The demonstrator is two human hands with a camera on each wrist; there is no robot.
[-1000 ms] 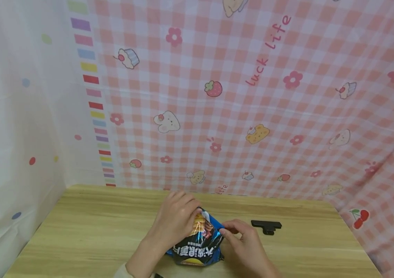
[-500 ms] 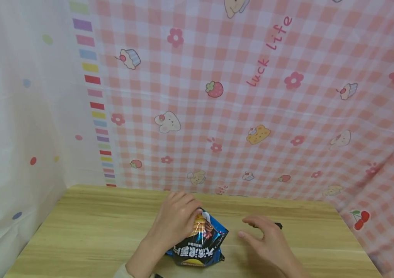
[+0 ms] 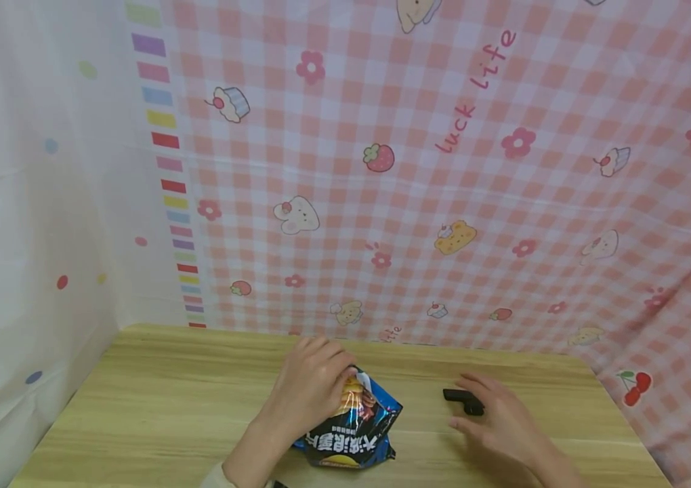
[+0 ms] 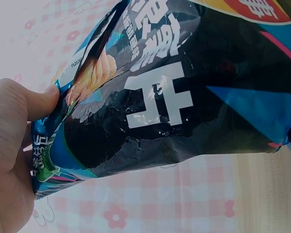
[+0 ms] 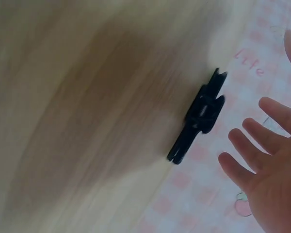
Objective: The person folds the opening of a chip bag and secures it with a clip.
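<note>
My left hand (image 3: 311, 383) pinches the upper corner of a blue and black potato chip bag (image 3: 358, 430) on the table. In the left wrist view the thumb (image 4: 43, 102) presses the bag's folded edge, with the other fingers mostly hidden behind it. My right hand (image 3: 500, 417) is spread around a black bag clip (image 3: 456, 395), thumb and fingers apart. The right wrist view shows the whole clip (image 5: 199, 116) lying on the wood, clear of the straight fingers (image 5: 250, 148).
The wooden table (image 3: 169, 407) ends at a pink checked cloth (image 3: 406, 203) behind and a white cloth (image 3: 34, 237) on the left. A small dark thing (image 3: 280, 484) shows at the bottom edge beside the left sleeve.
My right hand has let go of the bag's right edge and moved right to the black clip. My left hand keeps its hold on the bag.
</note>
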